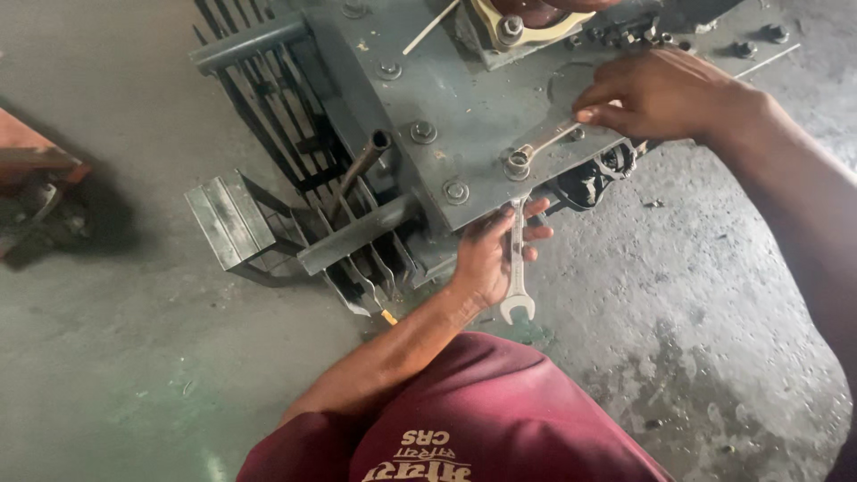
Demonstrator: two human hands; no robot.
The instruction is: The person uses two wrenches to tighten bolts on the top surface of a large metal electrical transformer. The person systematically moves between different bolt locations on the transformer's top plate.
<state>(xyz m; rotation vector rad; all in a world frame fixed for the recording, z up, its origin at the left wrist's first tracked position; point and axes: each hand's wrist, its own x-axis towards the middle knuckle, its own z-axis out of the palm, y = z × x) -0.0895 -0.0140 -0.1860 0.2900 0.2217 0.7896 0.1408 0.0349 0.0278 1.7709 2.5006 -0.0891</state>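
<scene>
Here, placed relative to the bolt head (518, 163):
- Right hand (656, 94), up-right, gripping upper spanner (543, 145) seated on it.
- Left hand (491, 254), directly below, clasping lower spanner (517, 259), long axis vertical.

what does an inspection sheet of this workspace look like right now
surface: stained grey concrete floor
job's things: grey steel machine plate with bolts; top wrench on a bolt; lower wrench under the plate edge
clutter: bent pipe; stepped metal block
grippers: left hand holds lower wrench; right hand holds top wrench
cables: nothing seen
surroundings: orange object at left edge
</scene>
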